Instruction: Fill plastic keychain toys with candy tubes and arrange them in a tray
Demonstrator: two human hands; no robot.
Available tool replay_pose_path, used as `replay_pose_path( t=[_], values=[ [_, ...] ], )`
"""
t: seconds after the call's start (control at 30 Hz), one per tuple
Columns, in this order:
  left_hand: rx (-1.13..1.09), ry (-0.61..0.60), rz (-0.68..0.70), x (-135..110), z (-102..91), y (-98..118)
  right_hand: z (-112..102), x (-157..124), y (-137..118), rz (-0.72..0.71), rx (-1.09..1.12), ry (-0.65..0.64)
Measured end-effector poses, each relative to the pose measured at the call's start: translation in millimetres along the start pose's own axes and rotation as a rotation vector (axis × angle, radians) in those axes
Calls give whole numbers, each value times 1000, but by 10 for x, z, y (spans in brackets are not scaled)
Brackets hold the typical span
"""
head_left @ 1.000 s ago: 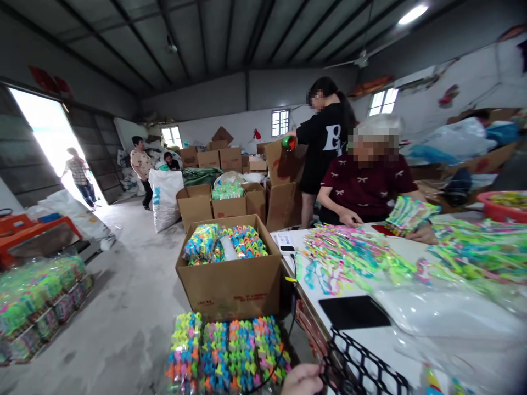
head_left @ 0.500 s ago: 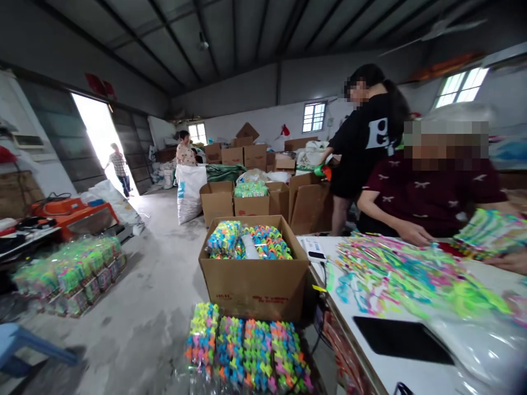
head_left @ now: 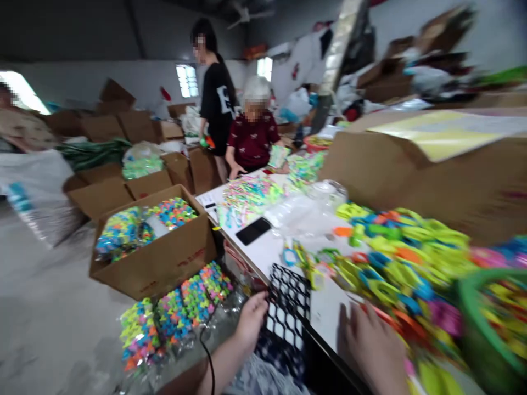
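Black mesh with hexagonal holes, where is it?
Low in the head view, right of centre: the left hand holds the mesh at the edge of the white table.

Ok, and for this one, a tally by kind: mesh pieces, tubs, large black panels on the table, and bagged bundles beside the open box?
Black honeycomb mesh in the left hand: 1
Green round tub: 1
Large flat black rectangular panel: 1
Clear-bagged multicoloured bundles beside the open brown cardboard box: 4
Total: 7
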State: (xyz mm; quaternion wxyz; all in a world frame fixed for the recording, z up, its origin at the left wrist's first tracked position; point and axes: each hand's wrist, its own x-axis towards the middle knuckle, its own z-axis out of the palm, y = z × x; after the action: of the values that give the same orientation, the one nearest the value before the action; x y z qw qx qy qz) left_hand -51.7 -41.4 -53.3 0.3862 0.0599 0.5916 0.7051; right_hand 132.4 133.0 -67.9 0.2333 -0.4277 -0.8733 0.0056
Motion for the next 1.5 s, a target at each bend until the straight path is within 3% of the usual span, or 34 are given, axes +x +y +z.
replay_pose_path(
  t=[0.07, 0.13, 0.3, 0.47, 0.57, 0.67, 0.9, 1.13, 1.27, 1.5],
  values=[
    [-27, -39, -10, 37, 52, -1, -32, -68, 26, -4, -147, -65],
    [-51, -74, -5, 100, 132, -29, -49, -55, 43, 27, -150, -77],
    [-86, -170, -61, 254, 359, -88, -36, 44, 245, 24, 6, -69],
    [-82, -200, -117, 269, 420, -98, -154, 102, 408, -20, 309, 64],
    [-73, -199, -152, 173, 358, -125, -319, 130, 375, 64, 498, 204],
    [-55, -187, -191, 38, 292, -171, -426, 132, 312, 206, 665, 254],
    [-32, -178, -253, -195, 422, -232, -351, 104, 240, 332, 833, 322],
    [-139, -225, -310, -185, 746, 122, -530, 219, 152, 223, 832, 564],
    [-121, -247, -233, -227, 747, 261, -717, 238, 90, 257, 863, 623],
    [143, -350, -123, -191, 578, -71, -880, 132, -103, 359, 1040, 559]
  ],
)
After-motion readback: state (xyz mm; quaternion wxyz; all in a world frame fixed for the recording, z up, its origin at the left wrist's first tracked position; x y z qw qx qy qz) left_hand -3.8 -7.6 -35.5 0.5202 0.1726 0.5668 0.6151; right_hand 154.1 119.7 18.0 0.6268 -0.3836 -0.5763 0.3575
